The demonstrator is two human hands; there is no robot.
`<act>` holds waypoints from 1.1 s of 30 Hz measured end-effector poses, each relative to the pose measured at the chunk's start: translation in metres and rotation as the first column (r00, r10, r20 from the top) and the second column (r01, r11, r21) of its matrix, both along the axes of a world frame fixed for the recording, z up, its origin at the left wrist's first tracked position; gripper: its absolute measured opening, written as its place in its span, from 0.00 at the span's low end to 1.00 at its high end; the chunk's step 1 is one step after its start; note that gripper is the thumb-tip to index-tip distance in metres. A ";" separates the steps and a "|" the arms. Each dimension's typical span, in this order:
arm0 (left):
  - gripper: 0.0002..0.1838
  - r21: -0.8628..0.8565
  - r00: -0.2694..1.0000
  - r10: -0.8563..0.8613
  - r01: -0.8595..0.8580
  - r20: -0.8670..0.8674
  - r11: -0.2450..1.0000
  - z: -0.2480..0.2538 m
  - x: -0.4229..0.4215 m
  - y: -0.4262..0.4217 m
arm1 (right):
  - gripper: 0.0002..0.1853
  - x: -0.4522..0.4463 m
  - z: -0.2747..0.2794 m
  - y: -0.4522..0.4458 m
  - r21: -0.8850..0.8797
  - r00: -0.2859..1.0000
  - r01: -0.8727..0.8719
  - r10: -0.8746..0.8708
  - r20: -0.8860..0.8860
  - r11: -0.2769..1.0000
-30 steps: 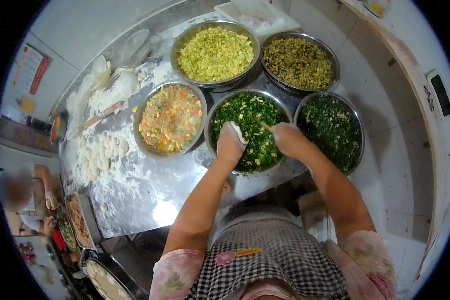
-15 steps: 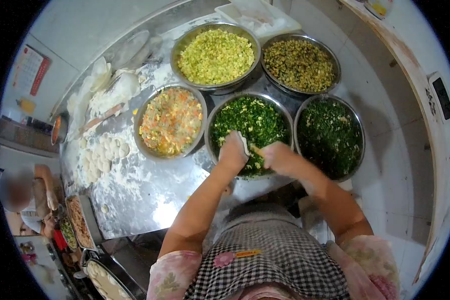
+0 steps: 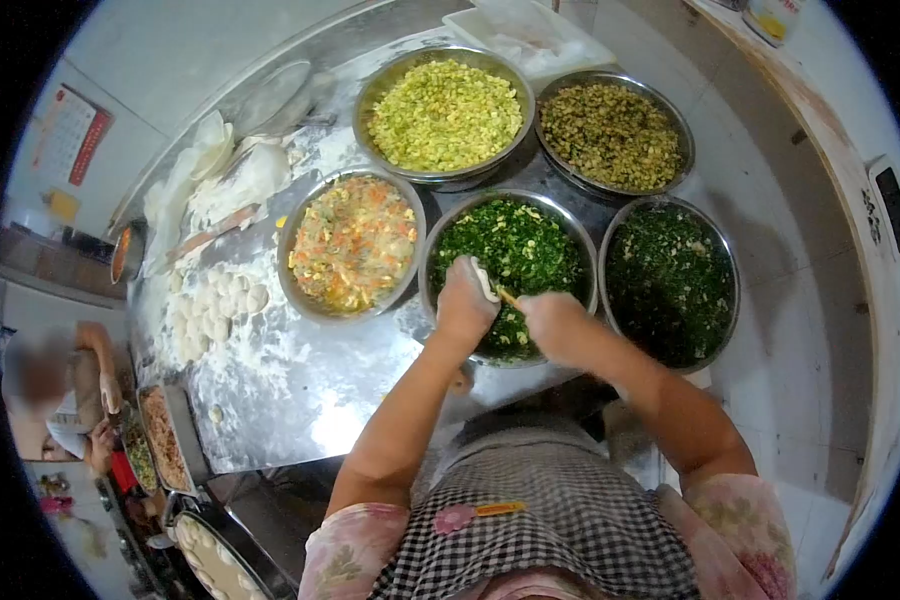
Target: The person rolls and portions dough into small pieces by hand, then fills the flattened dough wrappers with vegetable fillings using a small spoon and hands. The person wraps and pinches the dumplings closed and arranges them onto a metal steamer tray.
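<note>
Over the near side of a steel bowl point(image 3: 595, 268) of chopped greens with pale yellow bits point(image 3: 515, 235), both my hands are close together. My left hand point(image 3: 464, 308) is curled round a thin white dough wrapper point(image 3: 484, 280), whose edge shows beside the fingers. Gripped in my right hand point(image 3: 560, 328) is a short light-brown stick point(image 3: 510, 299), its end pointing at the wrapper. Whether the stick touches the dough, and whether filling lies inside, I cannot tell.
Around it stand bowls of carrot-and-egg mix point(image 3: 355, 240), yellow-green filling point(image 3: 445, 115), brownish-green filling point(image 3: 610, 135) and darker greens point(image 3: 670, 280). Dough pieces point(image 3: 215, 310) and a rolling pin point(image 3: 213, 233) lie on the floured steel table point(image 3: 280, 430). Another person point(image 3: 80, 390) is at far left.
The view has shifted slightly, so the bowls appear a little further right. My hands keep nearly the same pose over the greens, still holding the wrapper and stick.
</note>
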State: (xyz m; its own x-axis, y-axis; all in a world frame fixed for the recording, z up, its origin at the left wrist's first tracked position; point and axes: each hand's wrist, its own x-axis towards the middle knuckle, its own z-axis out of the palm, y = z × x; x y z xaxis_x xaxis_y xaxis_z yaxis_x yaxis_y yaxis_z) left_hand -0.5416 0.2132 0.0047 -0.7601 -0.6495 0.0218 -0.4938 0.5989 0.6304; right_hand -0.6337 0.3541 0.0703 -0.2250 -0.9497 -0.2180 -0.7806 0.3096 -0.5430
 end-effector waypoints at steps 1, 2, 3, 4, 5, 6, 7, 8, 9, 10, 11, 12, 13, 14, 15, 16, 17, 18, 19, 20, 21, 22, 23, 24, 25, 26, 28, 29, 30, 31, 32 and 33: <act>0.30 -0.009 1.000 0.000 0.000 -0.018 1.000 0.008 0.002 0.001 | 0.15 0.014 0.014 0.003 0.017 0.993 0.106 -0.107 0.050 0.994; 0.30 -0.018 0.999 -0.001 0.001 -0.038 1.000 0.017 0.004 0.004 | 0.16 0.021 0.019 0.008 -0.023 0.995 0.098 -0.098 0.019 0.995; 0.30 -0.027 0.998 -0.003 0.002 -0.061 1.000 0.024 0.005 0.005 | 0.16 0.025 0.023 0.012 -0.064 0.996 0.090 -0.091 -0.014 0.994; 0.29 -0.033 0.992 0.006 -0.010 -0.124 0.999 0.023 0.006 0.005 | 0.17 0.026 0.028 0.013 -0.105 0.995 0.079 -0.085 -0.051 0.991; 0.28 -0.004 0.985 0.010 -0.011 -0.170 1.000 0.025 0.006 0.004 | 0.18 0.021 0.038 0.013 -0.081 0.996 0.048 -0.054 -0.069 0.996; 0.28 0.024 0.976 0.016 -0.011 -0.216 1.000 0.028 0.007 0.003 | 0.19 0.015 0.048 0.014 -0.055 0.996 0.017 -0.022 -0.087 0.998; 0.28 0.055 0.965 0.023 -0.009 -0.260 0.998 0.031 0.008 0.001 | 0.20 0.007 0.054 0.016 -0.028 0.995 -0.015 0.012 -0.103 1.000; 0.27 0.179 0.956 0.042 0.011 -0.291 0.984 0.029 0.011 -0.005 | 0.18 -0.005 0.054 0.020 -0.022 0.989 -0.032 0.029 -0.143 0.999; 0.27 0.206 0.936 0.038 0.038 -0.351 0.978 0.032 0.012 -0.007 | 0.17 -0.014 0.056 0.025 -0.092 0.995 0.022 -0.031 -0.096 0.996; 0.27 0.236 0.913 0.040 0.062 -0.406 0.970 0.036 0.014 -0.007 | 0.16 -0.021 0.059 0.031 -0.153 0.996 0.076 -0.084 -0.042 0.985; 0.27 0.263 0.887 0.045 0.088 -0.459 0.961 0.037 0.016 -0.008 | 0.16 -0.024 0.064 0.034 -0.210 0.991 0.132 -0.131 0.017 0.969; 0.27 0.245 0.881 0.030 0.098 -0.472 0.964 0.038 0.017 -0.010 | 0.14 -0.019 0.072 0.034 -0.249 0.932 0.311 -0.244 0.268 0.917; 0.27 0.289 0.874 0.045 0.111 -0.483 0.951 0.039 0.019 -0.011 | 0.14 -0.016 0.070 0.033 -0.154 0.881 0.353 -0.272 0.387 0.923; 0.26 0.332 0.867 0.059 0.125 -0.494 0.935 0.042 0.019 -0.010 | 0.13 -0.014 0.066 0.032 -0.055 0.814 0.380 -0.306 0.494 0.923; 0.26 0.371 0.859 0.073 0.141 -0.507 0.918 0.044 0.019 -0.010 | 0.13 -0.013 0.060 0.030 0.045 0.732 0.394 -0.343 0.588 0.918; 0.26 0.338 0.865 0.038 0.155 -0.500 0.928 0.040 0.021 -0.013 | 0.13 -0.015 0.033 0.033 -0.054 0.822 0.350 -0.279 0.497 0.935; 0.27 0.373 0.866 0.061 0.149 -0.497 0.916 0.041 0.023 -0.013 | 0.12 -0.015 0.014 0.036 -0.107 0.861 0.407 -0.343 0.375 0.907; 0.27 0.408 0.866 0.087 0.142 -0.493 0.902 0.042 0.024 -0.011 | 0.12 -0.013 0.005 0.036 -0.166 0.879 0.453 -0.407 0.249 0.876; 0.28 0.442 0.866 0.112 0.134 -0.488 0.887 0.044 0.025 -0.010 | 0.12 -0.013 0.000 0.036 -0.231 0.873 0.488 -0.472 0.122 0.842; 0.29 0.592 0.844 0.191 0.174 -0.502 0.787 0.047 0.025 -0.007 | 0.12 -0.014 -0.003 0.037 -0.208 0.858 0.505 -0.460 0.230 0.838; 0.30 0.721 0.825 0.272 0.217 -0.496 0.658 0.052 0.026 0.000 | 0.12 -0.008 0.007 0.033 -0.178 0.829 0.522 -0.446 0.338 0.834; 0.31 0.821 0.807 0.349 0.265 -0.476 0.506 0.057 0.025 0.006 | 0.12 -0.004 0.015 0.028 -0.149 0.789 0.536 -0.430 0.439 0.831; 0.31 0.842 0.789 0.375 0.311 -0.487 0.441 0.064 0.024 0.012 | 0.11 0.001 0.018 0.024 -0.088 0.668 0.570 -0.398 0.629 0.817; 0.32 0.856 0.769 0.403 0.356 -0.496 0.375 0.070 0.023 0.018 | 0.11 0.006 0.021 0.019 -0.020 0.511 0.588 -0.352 0.784 0.809; 0.33 0.863 0.749 0.433 0.400 -0.501 0.307 0.073 0.024 0.022 | 0.11 0.011 0.024 0.014 0.052 0.324 0.590 -0.295 0.899 0.806; 0.35 0.858 0.767 0.388 0.426 -0.511 0.288 0.072 0.025 0.024 | 0.08 0.017 0.029 0.010 0.056 0.151 0.619 -0.189 0.970 0.783; 0.35 0.797 0.794 0.245 0.427 -0.557 0.428 0.068 0.027 0.023 | 0.09 0.022 0.043 0.005 0.025 0.247 0.660 -0.249 0.937 0.751; 0.35 0.715 0.789 0.138 0.449 -0.599 0.536 0.067 0.029 0.020 | 0.10 0.023 0.046 0.004 0.007 0.292 0.678 -0.278 0.915 0.735; 0.36 0.722 0.805 0.086 0.473 -0.587 0.505 0.078 0.032 0.019 | 0.12 0.020 0.044 0.004 -0.123 0.492 0.635 -0.276 0.826 0.763; 0.36 0.730 0.817 0.035 0.494 -0.576 0.472 0.097 0.036 0.020 | 0.15 0.017 0.041 0.005 -0.240 0.669 0.561 -0.263 0.695 0.792; 0.36 0.736 0.824 -0.016 0.514 -0.566 0.441 0.108 0.039 0.018 | 0.17 0.013 0.039 0.005 -0.342 0.815 0.459 -0.235 0.530 0.820; 0.37 0.754 0.846 -0.051 0.498 -0.530 0.429 0.105 0.039 0.012 | 0.18 0.010 0.044 0.005 -0.357 0.816 0.427 -0.184 0.548 0.831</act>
